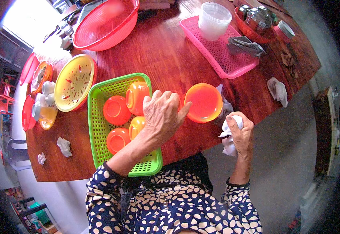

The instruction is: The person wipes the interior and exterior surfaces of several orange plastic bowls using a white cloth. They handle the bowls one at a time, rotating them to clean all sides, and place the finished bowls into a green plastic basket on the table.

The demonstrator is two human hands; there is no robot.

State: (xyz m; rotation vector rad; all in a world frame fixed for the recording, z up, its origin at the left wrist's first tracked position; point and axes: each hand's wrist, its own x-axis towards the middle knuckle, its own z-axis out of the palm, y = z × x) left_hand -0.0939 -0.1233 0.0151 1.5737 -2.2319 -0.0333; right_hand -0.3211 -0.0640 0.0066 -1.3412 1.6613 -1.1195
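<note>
My left hand [164,117] reaches over the right rim of a green plastic basket [155,156], its fingers bent down and its thumb stretched to the right. A small red-orange edge shows between thumb and fingers; whether it is gripped is hidden. Inside the basket lie several upturned orange bowls [117,110]. Right of this hand, an orange bowl [203,103] stands upright on the table, close to the thumb tip. My right hand [243,133] holds a crumpled white cloth [228,143] beyond the table's near edge.
Left of the basket stands a yellow colander [72,83], with small white cups [48,87] farther left. A red basket [107,29] is at the back. A pink tray [231,68] carries stacked clear tubs [214,22] and a grey cloth [244,46]. Crumpled cloth [277,91] lies near the right edge.
</note>
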